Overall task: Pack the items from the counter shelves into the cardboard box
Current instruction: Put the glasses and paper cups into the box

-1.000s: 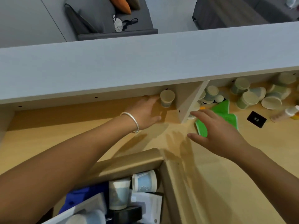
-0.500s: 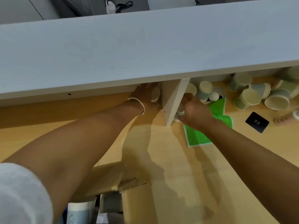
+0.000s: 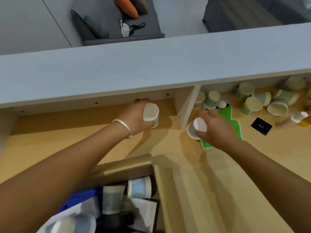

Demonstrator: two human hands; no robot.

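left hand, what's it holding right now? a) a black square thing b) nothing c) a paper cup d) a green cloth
c: the left hand has its fingers curled round a white paper cup, lifted in front of the left shelf compartment; the green cloth lies on the counter under the right hand.

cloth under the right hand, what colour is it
Bright green cloth, seen best in the head view, partly under the right hand.

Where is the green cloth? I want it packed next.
Head view, right of the shelf divider: the green cloth lies on the counter, partly under the right hand.
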